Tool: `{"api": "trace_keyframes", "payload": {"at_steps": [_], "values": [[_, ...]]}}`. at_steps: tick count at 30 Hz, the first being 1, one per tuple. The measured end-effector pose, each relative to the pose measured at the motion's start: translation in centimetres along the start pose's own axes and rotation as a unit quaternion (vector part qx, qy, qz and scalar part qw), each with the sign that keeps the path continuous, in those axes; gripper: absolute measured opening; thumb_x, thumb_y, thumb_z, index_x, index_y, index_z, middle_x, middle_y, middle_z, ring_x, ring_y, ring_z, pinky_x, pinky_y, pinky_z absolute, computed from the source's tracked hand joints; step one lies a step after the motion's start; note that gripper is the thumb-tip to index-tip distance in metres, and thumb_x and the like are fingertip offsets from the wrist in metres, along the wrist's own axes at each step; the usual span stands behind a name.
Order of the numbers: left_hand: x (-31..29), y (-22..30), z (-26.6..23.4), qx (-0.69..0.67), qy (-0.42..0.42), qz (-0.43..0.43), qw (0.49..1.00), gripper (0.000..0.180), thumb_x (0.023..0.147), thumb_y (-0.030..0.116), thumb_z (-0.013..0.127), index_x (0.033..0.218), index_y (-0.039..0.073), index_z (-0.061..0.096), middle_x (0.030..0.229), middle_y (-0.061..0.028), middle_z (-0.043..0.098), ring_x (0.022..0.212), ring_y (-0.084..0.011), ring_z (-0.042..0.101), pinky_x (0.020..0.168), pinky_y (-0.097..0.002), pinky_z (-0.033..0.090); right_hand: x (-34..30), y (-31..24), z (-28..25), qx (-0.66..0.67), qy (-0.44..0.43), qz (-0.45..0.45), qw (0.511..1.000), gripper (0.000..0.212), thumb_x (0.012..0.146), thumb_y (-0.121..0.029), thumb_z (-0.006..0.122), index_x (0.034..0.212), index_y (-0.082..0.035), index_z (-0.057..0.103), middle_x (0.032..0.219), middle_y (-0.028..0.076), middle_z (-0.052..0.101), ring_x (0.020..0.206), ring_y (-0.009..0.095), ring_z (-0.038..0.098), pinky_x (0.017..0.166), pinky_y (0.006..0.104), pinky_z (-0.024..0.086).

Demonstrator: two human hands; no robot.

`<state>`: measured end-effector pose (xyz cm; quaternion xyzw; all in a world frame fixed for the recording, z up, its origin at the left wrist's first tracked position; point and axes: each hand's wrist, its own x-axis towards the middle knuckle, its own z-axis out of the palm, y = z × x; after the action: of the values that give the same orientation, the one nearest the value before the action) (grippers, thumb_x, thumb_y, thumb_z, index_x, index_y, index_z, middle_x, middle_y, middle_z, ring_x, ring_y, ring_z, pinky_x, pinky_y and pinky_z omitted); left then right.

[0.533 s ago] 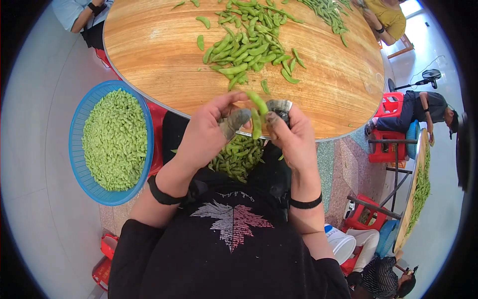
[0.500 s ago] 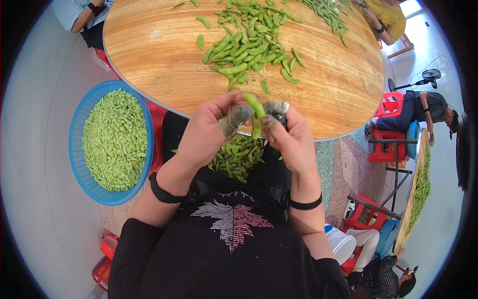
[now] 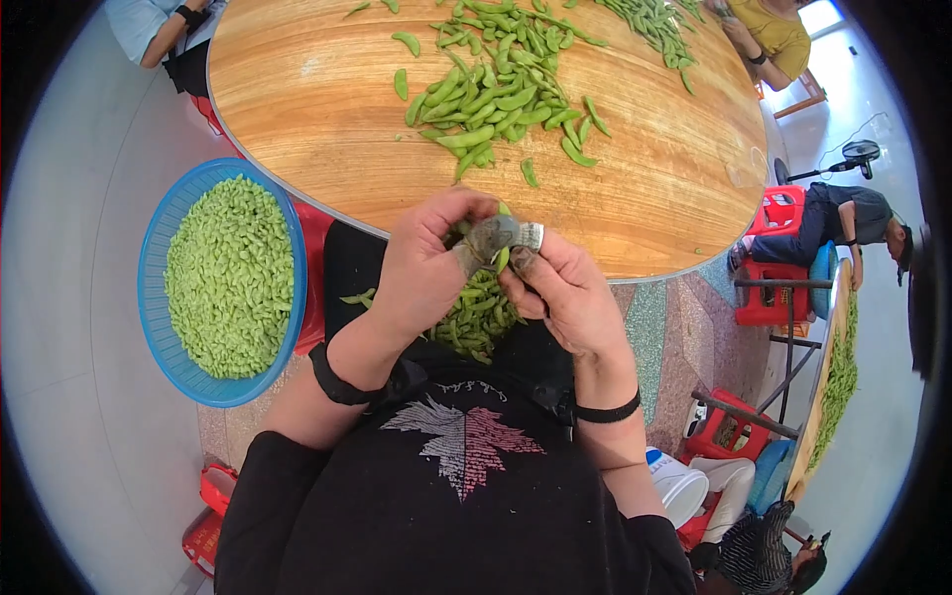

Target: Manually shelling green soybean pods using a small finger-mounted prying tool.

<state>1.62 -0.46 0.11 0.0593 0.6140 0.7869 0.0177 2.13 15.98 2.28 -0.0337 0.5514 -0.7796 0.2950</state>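
Observation:
Between my two hands, just off the table's near edge, is a green soybean pod (image 3: 503,260), mostly covered by my fingers. My left hand (image 3: 426,253) is closed on it, with a grey, dirty wrap on the thumb. Closed on the same pod from the other side is my right hand (image 3: 570,293), its index finger wrapped in something pale and its thumb stained dark. Below them, empty-looking pods (image 3: 476,322) lie heaped at my lap. A pile of whole pods (image 3: 496,104) spreads over the round wooden table (image 3: 327,129) ahead.
At my left stands a blue basket (image 3: 154,297) full of shelled green beans (image 3: 226,278), beside a red stool (image 3: 313,268). More pods (image 3: 654,35) lie at the table's far right, near another person's arm (image 3: 744,40). A white bucket (image 3: 679,491) stands at lower right.
The pod was upright and largely visible between my fingertips; now my hands have closed together over it. My left thumb has moved right, toward my right fingers.

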Motion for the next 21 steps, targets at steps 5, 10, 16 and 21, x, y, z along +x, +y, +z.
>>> {"api": "trace_keyframes", "payload": {"at_steps": [5, 10, 16, 21], "values": [[0.8, 0.1, -0.7, -0.261, -0.097, -0.108, 0.954, 0.015, 0.087, 0.014, 0.056, 0.094, 0.001, 0.059, 0.088, -0.0043, 0.059, 0.08, -0.0102, 0.054, 0.07, -0.0221, 0.042, -0.6, -0.4, 0.6, 0.066, -0.029, 0.01, 0.997, 0.017, 0.095, -0.009, 0.041, 0.104, -0.001, 0.053, 0.068, 0.0, 0.048, 0.048, 0.003, 0.032, 0.042, 0.0171, 0.024], [1.5, -1.1, -1.0, -0.392, -0.181, -0.131, 0.892, 0.016, 0.088, 0.013, 0.054, 0.099, 0.001, 0.059, 0.091, -0.0049, 0.061, 0.083, -0.0109, 0.055, 0.072, -0.0229, 0.043, -0.2, -0.2, 1.1, 0.111, 0.026, 0.023, 0.993, 0.016, 0.095, -0.011, 0.042, 0.101, 0.0, 0.053, 0.069, 0.001, 0.05, 0.048, 0.003, 0.034, 0.042, 0.0168, 0.025], [0.8, -1.0, 1.7, -0.258, 0.078, 0.005, 0.963, 0.016, 0.087, 0.008, 0.057, 0.102, 0.003, 0.06, 0.092, -0.0009, 0.062, 0.079, -0.0078, 0.059, 0.069, -0.0214, 0.048, 0.0, -0.2, 1.7, 0.161, 0.029, -0.003, 0.987, 0.018, 0.095, -0.014, 0.043, 0.097, 0.0, 0.052, 0.068, 0.002, 0.051, 0.049, 0.004, 0.035, 0.043, 0.0174, 0.027], [0.4, -1.4, 1.9, -0.217, 0.057, 0.027, 0.974, 0.015, 0.088, 0.009, 0.057, 0.101, 0.003, 0.059, 0.09, 0.0006, 0.061, 0.078, -0.0061, 0.057, 0.069, -0.0204, 0.046, 0.2, 0.4, 1.2, 0.163, 0.029, -0.008, 0.986, 0.016, 0.095, -0.015, 0.044, 0.098, -0.001, 0.052, 0.069, 0.002, 0.051, 0.049, 0.004, 0.035, 0.043, 0.0168, 0.027]]}}
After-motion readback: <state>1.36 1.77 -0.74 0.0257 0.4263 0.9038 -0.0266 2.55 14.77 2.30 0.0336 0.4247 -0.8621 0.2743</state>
